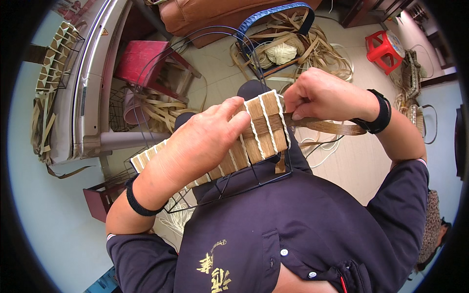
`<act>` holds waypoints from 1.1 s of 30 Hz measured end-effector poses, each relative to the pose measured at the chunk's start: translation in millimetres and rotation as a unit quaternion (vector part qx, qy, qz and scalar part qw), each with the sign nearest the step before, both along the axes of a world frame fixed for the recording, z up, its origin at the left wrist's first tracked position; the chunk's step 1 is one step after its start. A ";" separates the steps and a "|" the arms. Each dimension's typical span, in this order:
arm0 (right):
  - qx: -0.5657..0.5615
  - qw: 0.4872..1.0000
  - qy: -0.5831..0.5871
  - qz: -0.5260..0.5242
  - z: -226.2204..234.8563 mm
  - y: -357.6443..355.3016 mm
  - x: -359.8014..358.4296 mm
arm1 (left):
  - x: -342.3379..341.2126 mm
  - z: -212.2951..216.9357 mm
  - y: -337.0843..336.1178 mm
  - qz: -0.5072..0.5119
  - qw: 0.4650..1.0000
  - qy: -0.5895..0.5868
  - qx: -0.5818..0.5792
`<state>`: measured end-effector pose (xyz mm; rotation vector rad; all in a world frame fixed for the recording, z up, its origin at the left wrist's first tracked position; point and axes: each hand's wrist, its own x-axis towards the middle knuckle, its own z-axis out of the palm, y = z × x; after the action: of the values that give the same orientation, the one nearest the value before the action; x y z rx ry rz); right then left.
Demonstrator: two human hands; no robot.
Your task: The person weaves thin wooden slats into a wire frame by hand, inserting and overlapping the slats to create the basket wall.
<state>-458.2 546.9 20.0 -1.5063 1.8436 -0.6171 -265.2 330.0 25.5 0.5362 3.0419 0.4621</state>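
Over pale floor [351,163], the hands [198,139] hold a basket [266,129] and brown strip [337,127].

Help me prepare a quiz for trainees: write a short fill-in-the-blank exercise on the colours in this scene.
1. The left hand lies across a woven panel crossed by ____ cords.
2. The right hand touches a ____ strip.
3. The wristbands are both ____.
4. The arched handle beyond the ball of yarn is ____.

Missing words: white; brown; black; blue.

The left hand [202,136] hides part of the woven panel [267,137].
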 end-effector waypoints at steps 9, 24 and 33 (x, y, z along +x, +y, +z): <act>-0.055 0.997 0.040 -0.030 6.8 -6.9 18.7 | 5.4 -5.1 -11.7 0.073 0.992 0.000 0.102; -0.101 0.956 0.265 0.075 23.9 4.9 31.5 | 12.2 10.7 -26.2 0.035 0.982 -0.118 0.143; -0.097 0.940 0.263 0.196 16.3 -12.8 53.5 | 19.9 3.3 -17.2 0.119 0.981 -0.092 0.126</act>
<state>-404.8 534.1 36.3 -2.2673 1.8010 -0.2129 -245.2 312.8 28.8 0.1223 2.8953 0.8607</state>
